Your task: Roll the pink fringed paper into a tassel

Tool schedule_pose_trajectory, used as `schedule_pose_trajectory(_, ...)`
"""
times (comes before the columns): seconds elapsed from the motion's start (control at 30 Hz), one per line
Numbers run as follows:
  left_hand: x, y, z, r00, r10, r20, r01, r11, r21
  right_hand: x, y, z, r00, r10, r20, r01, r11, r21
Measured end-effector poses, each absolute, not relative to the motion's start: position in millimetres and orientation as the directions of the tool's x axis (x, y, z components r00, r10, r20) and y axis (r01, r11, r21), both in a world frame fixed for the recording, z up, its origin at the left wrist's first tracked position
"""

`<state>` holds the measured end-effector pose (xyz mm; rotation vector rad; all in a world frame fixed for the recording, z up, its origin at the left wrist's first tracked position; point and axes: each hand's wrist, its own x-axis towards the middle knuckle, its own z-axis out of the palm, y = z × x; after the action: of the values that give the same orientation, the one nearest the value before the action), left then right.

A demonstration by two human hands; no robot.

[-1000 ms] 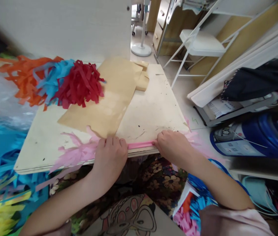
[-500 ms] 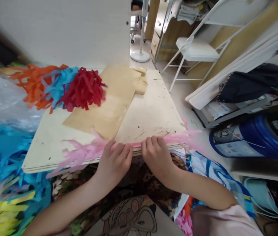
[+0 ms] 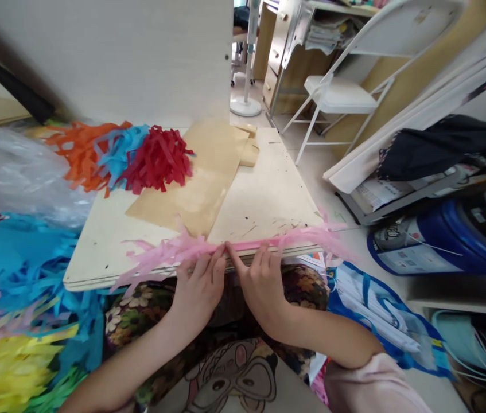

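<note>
A pink fringed tissue-paper tassel, with a narrow twisted middle, lies along the near edge of the board-like table. Its cut strips spread out at both ends and hang partly over the edge. My left hand has its fingers bent at the table edge, closed on the twisted middle; its thumb is hidden. Close beside it, my right hand is open. Its index finger is stretched toward the middle of the twist, almost meeting the left fingertips, while the other fingers rest at the edge.
Orange, light blue and red tassels lie at the table's back left beside brown paper. Clear plastic and blue fringed paper fill the left. A blue bucket and white folding chair stand right.
Both hands have shifted slightly down off the twisted middle, leaving more of it visible. The right index finger has stretched out toward the left hand. The camera view has shifted a little.
</note>
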<state>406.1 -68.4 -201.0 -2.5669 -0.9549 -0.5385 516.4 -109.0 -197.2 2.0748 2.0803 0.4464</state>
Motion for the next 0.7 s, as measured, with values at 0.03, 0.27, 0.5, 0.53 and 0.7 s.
schedule_pose_trajectory(0.03, 405.1, -69.2, -203.0, 0.699, 0.541, 0.467, 0.677, -0.711, -0.190, 514.1, -108.2, -197.4, 0.005, 0.998, 0.069, 0.944, -0.028, 0.329)
schedule_pose_trajectory(0.27, 406.6, -78.1, -212.5, 0.692, 0.571, 0.441, 0.703, -0.673, -0.232, 505.6, -104.4, -198.1, 0.094, 0.995, 0.025, 0.953, -0.097, 0.285)
schedule_pose_trajectory(0.5, 410.3, -83.3, -221.6, 0.630, 0.622, 0.465, 0.730, -0.679, -0.081, 502.6, -103.2, -199.6, 0.090, 0.995, 0.050, 0.945, -0.101, 0.311)
schedule_pose_trajectory(0.53, 410.4, -83.4, -222.8, 0.614, 0.628, 0.479, 0.729, -0.683, -0.039, 501.7, -102.8, -199.2, 0.094, 0.994, 0.047, 0.944, -0.104, 0.313)
schedule_pose_trajectory(0.7, 412.2, -84.0, -225.6, 0.563, 0.670, 0.484, 0.750, -0.660, 0.041, 501.5, -101.1, -196.2, 0.105, 0.994, 0.013, 0.923, -0.102, 0.370)
